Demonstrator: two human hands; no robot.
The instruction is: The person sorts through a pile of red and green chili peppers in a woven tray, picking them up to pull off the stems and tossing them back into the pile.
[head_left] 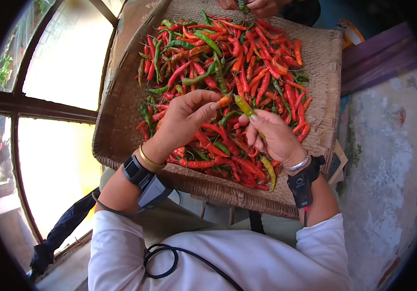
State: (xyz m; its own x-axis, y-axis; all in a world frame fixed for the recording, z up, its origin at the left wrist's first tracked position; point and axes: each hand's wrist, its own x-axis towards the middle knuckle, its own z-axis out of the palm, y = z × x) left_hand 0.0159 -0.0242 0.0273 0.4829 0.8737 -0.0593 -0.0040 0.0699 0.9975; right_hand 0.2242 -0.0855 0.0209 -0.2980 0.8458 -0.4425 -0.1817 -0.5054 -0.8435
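My left hand (185,119) is closed in a pinch on a short orange chili pepper (225,101), over the middle of the heap. Close beside it, my right hand (277,135) grips a yellow-green chili pepper (244,105) between thumb and fingers, its stem end pointing up toward the left hand. Below both hands lies a heap of mostly red chili peppers (208,140), with green and orange ones mixed in. A broad woven basket (322,92) holds the heap. One yellow chili pepper (268,173) rests near the basket's front edge.
Another person's hands (262,7) are at the basket's far edge, around something small and green. A framed window (56,106) runs along the left, with a dark folded umbrella-like object (65,230) below it. Purple cloth (383,58) hangs at right beside a worn wall (388,140).
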